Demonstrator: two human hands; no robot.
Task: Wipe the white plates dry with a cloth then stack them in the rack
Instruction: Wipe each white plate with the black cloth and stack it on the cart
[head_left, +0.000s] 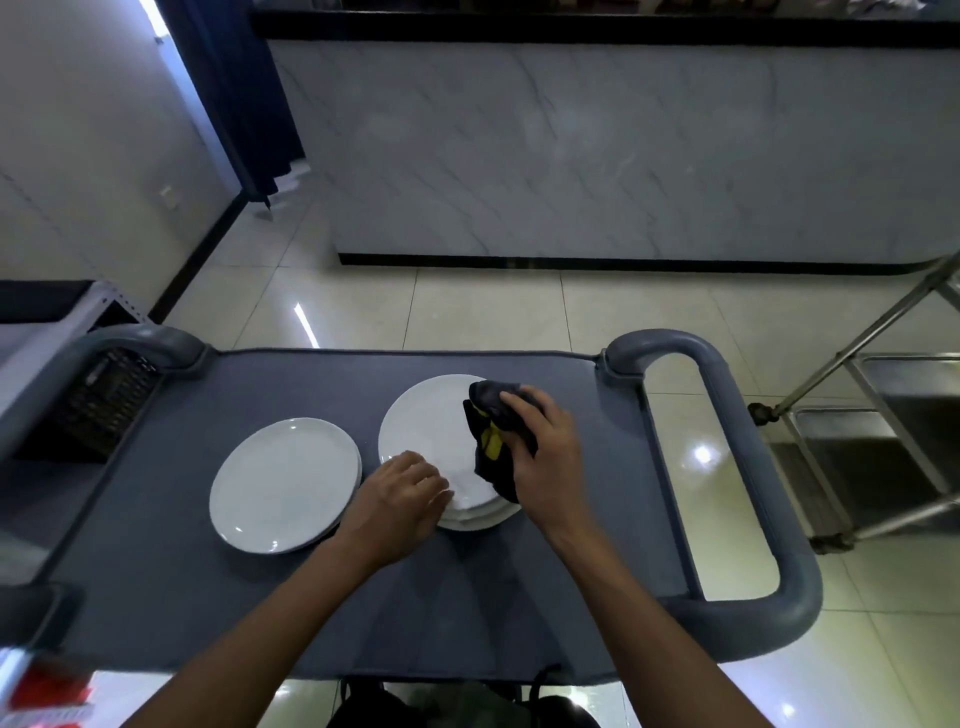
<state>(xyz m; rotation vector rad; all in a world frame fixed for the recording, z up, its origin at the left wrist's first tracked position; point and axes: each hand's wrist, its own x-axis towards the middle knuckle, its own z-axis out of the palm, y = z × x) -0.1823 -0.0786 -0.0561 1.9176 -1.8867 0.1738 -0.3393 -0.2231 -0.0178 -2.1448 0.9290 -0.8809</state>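
Note:
A stack of white plates (427, 431) sits near the middle of a grey cart top (218, 587). My right hand (545, 452) presses a dark cloth with a yellow patch (493, 431) onto the right side of the top plate. My left hand (402, 499) rests on the stack's near left rim, fingers curled over the edge. To the left lies a second, lower pile of white plates (283, 486), untouched.
The cart has a grey loop handle (727, 467) on the right and another (104, 348) on the left. A dark slatted crate (104, 400) sits beyond the left handle. A steel shelf frame (883, 405) stands at the right on the tiled floor.

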